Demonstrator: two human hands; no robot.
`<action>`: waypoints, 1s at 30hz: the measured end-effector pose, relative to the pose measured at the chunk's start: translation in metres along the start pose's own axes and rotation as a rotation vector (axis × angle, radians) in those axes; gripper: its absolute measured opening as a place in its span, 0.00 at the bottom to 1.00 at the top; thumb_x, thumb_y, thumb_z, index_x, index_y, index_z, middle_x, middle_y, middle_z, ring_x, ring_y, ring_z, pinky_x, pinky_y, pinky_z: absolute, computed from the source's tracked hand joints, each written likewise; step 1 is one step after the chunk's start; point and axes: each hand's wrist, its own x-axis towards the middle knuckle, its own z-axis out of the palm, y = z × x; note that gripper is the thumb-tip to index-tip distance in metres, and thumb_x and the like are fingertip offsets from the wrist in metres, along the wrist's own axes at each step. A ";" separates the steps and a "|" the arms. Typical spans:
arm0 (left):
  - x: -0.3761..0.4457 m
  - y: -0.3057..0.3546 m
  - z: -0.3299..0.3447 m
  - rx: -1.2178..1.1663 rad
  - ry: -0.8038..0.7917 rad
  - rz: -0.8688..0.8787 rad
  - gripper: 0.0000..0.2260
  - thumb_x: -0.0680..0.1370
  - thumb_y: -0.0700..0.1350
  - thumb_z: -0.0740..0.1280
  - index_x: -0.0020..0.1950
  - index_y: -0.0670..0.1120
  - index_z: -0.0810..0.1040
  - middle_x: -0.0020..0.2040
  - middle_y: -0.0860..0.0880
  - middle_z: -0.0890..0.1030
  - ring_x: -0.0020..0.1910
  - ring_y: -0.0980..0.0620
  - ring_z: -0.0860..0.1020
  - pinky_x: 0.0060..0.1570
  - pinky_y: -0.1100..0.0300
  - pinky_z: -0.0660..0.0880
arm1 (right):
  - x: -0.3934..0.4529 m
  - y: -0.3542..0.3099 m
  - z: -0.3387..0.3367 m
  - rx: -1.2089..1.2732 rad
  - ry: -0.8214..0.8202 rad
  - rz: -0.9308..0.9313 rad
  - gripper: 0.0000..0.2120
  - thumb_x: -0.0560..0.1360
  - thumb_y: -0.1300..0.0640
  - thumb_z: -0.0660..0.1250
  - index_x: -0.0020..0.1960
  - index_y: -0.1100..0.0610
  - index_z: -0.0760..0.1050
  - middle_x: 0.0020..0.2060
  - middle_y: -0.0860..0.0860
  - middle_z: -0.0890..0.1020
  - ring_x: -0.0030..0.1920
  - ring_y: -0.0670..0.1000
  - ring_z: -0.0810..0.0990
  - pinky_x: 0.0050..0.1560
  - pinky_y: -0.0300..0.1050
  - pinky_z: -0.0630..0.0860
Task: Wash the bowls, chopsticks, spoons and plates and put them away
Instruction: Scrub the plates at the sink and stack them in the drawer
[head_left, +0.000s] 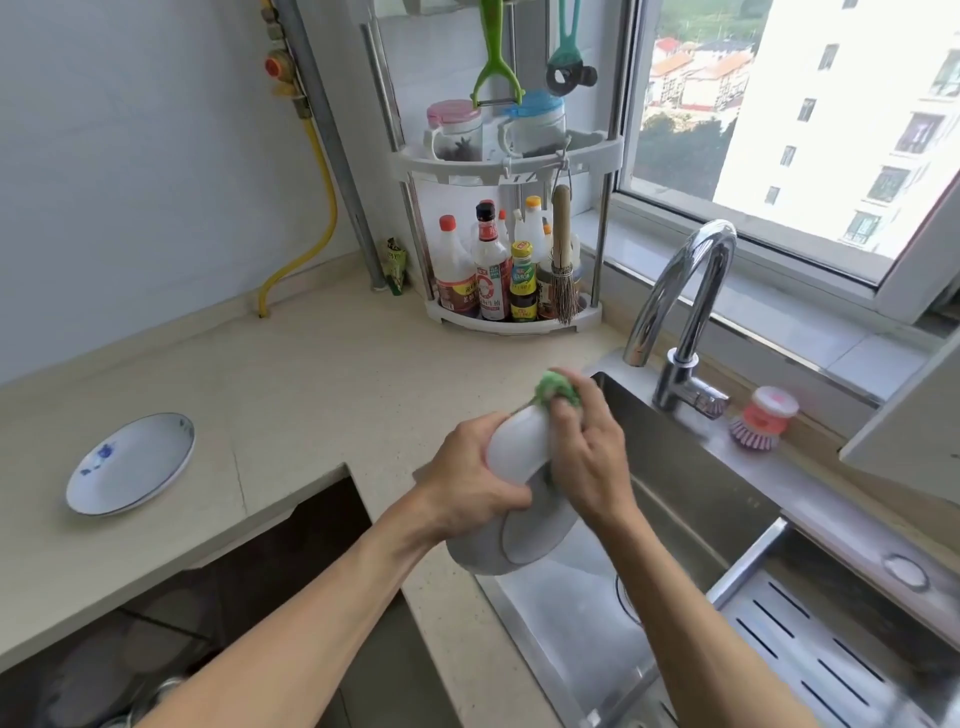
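Over the left edge of the steel sink (696, 499) I hold a white plate (519, 540) on edge, its underside with the foot ring facing me. My left hand (467, 478) grips the plate's rim from the left. A green scrubbing sponge (558, 388) sits in my right hand (587, 457), pressed against the plate's top edge. A second plate (130, 465), white with a blue flower pattern, lies flat on the counter at the far left.
A chrome faucet (685, 312) arches over the sink's back. A pink dish brush (761, 418) rests behind it. A corner rack (514, 306) holds sauce bottles and jars. A slotted drain tray (810, 644) sits in the sink's right. An open dark recess (234, 597) lies below the counter.
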 end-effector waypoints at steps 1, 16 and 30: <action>-0.003 0.002 -0.003 -0.007 -0.009 0.027 0.25 0.65 0.35 0.78 0.59 0.47 0.78 0.52 0.48 0.82 0.49 0.49 0.82 0.45 0.53 0.83 | 0.005 0.004 -0.010 0.060 0.043 0.112 0.11 0.81 0.48 0.55 0.54 0.46 0.76 0.49 0.47 0.81 0.51 0.52 0.79 0.58 0.58 0.74; 0.014 0.011 -0.011 0.086 -0.147 -0.099 0.17 0.65 0.33 0.76 0.50 0.48 0.81 0.47 0.44 0.85 0.46 0.45 0.84 0.49 0.44 0.82 | 0.016 -0.021 -0.004 -0.083 -0.194 -0.057 0.08 0.79 0.48 0.63 0.51 0.49 0.79 0.42 0.46 0.82 0.42 0.45 0.79 0.45 0.47 0.76; 0.004 -0.007 -0.009 0.119 -0.013 -0.060 0.18 0.63 0.37 0.75 0.51 0.45 0.80 0.45 0.45 0.84 0.44 0.46 0.84 0.44 0.45 0.82 | -0.017 0.009 0.015 -0.057 -0.218 -0.147 0.17 0.81 0.48 0.55 0.67 0.45 0.71 0.60 0.37 0.74 0.66 0.39 0.69 0.73 0.61 0.61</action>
